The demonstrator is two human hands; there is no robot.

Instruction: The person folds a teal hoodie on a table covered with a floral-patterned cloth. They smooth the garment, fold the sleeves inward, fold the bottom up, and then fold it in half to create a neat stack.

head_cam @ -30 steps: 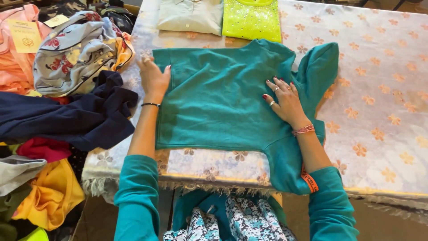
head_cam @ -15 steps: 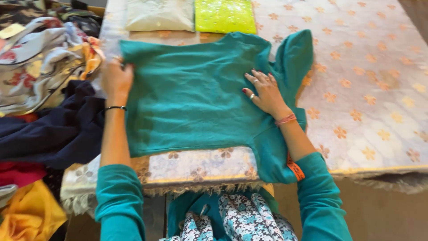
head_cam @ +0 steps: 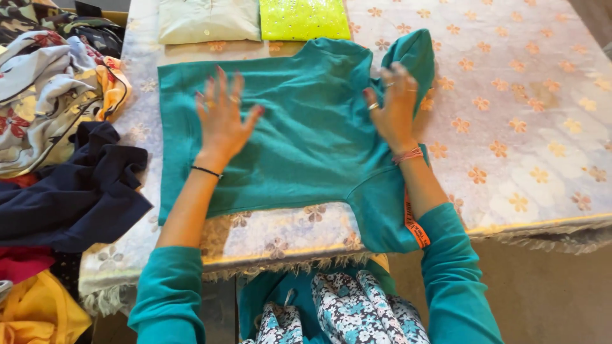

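Here we see the teal top [head_cam: 299, 134] spread flat on the table [head_cam: 542, 127] — left hand [head_cam: 223, 118] open, fingers splayed on it; right hand [head_cam: 395, 105] pinching the sleeve w/ curled fingers.

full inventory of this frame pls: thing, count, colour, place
teal sweater: 1, teal, spread flat on the table, one sleeve hanging off the near edge
folded shirt: 1, pale cream, far edge
folded garment: 1, neon yellow-green, beside the shirt
tablecloth: 1, white with orange flowers, covers the table
clothes pile: 1, mixed prints, navy, red, yellow, at left
left hand: flat on the sweater, fingers spread
right hand: on the sweater by the folded sleeve
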